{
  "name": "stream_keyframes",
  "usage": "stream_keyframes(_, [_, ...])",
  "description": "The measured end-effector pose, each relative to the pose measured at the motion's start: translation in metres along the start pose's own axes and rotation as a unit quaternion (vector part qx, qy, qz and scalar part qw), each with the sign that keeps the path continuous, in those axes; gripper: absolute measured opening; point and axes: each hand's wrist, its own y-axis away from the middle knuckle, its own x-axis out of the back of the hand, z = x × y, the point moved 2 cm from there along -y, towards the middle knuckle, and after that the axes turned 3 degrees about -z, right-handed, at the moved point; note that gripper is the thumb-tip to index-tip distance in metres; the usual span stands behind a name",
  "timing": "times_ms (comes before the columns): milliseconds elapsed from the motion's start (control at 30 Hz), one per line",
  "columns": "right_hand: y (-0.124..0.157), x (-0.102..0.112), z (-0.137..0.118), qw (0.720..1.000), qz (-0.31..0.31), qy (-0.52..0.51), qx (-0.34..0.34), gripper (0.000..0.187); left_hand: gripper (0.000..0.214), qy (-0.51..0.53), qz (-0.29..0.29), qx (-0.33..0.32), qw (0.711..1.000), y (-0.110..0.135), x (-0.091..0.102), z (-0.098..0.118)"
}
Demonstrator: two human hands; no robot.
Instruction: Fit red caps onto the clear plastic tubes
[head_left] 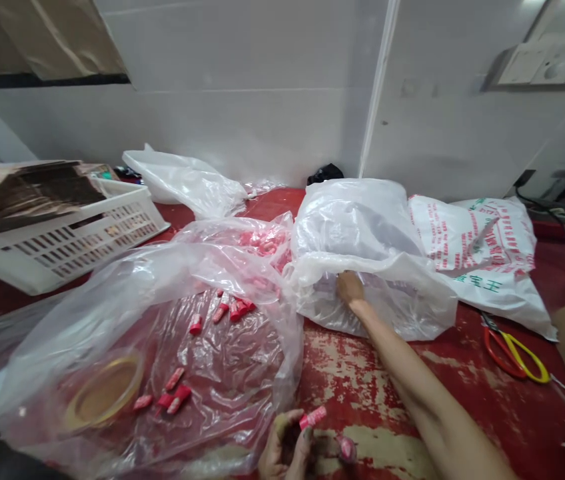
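My left hand (287,447) is at the bottom middle, its thumb and fingers closed on a small red tube (313,418) with white print. A second small pinkish tube (347,448) is close by its fingertips; whether they touch it I cannot tell. My right hand (350,288) reaches into the mouth of a white plastic bag (412,300), its fingers hidden inside. To the left spreads a large clear plastic bag (227,373), with several similar red tubes (195,324) scattered in it and a denser heap (265,241) at its back.
A yellowish ring (105,387) shows through the clear plastic. At left stands a white basket (87,240) with brown sheets. Scissors with red and yellow handles (517,353) lie at right, near a printed white sack (482,247). Another white bag (187,180) rests by the wall.
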Motion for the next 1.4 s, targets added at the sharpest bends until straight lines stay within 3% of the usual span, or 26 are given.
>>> stream_keyframes(200, [0.011,0.006,0.001,0.998,-0.048,-0.005,0.051,0.021,0.038,-0.028,-0.027,-0.021,0.999,0.005,-0.003,0.015])
stream_keyframes(333, [0.047,0.021,0.012,0.995,-0.031,-0.073,0.068,0.047,0.035,-0.033,-0.05,-0.015,0.998,0.005,-0.001,0.022])
stream_keyframes(433, [0.097,0.029,0.028,0.987,-0.025,-0.148,0.06,0.058,0.032,-0.026,-0.071,0.004,0.997,0.006,0.001,0.026])
stream_keyframes(600, [0.206,0.044,0.053,0.953,-0.082,-0.29,0.038,0.047,0.028,0.057,-0.096,0.039,0.993,0.012,0.001,0.027])
stream_keyframes(667, [0.246,0.045,0.052,0.903,-0.136,-0.407,0.032,0.045,0.029,0.084,-0.089,0.046,0.991,0.017,0.001,0.027])
stream_keyframes(700, [0.262,0.044,0.049,0.893,-0.149,-0.423,0.033,0.042,0.029,0.086,-0.08,0.044,0.992,0.019,0.002,0.027])
stream_keyframes(767, [0.285,0.037,0.039,0.903,-0.149,-0.401,0.053,0.038,0.031,0.08,-0.059,0.032,0.995,0.023,0.002,0.028])
stream_keyframes(900, [0.292,0.009,0.009,0.951,-0.065,-0.271,0.135,0.035,0.032,0.105,-0.061,0.044,0.992,0.027,-0.004,0.029])
stream_keyframes(1033, [0.271,-0.015,-0.015,0.956,-0.021,-0.275,0.103,0.031,0.032,0.178,-0.035,0.048,0.982,0.024,-0.009,0.034])
stream_keyframes(1200, [0.252,-0.017,-0.021,0.926,-0.026,-0.372,0.053,0.027,0.029,0.147,0.022,-0.009,0.989,0.023,0.003,0.054])
stream_keyframes(1333, [0.257,-0.009,-0.007,0.866,-0.04,-0.499,0.015,0.033,0.037,0.094,0.026,0.008,0.995,0.032,0.01,0.061])
stream_keyframes(1400, [0.263,-0.005,0.001,0.83,-0.043,-0.556,-0.013,0.035,0.04,0.085,-0.001,0.032,0.996,0.04,0.007,0.059])
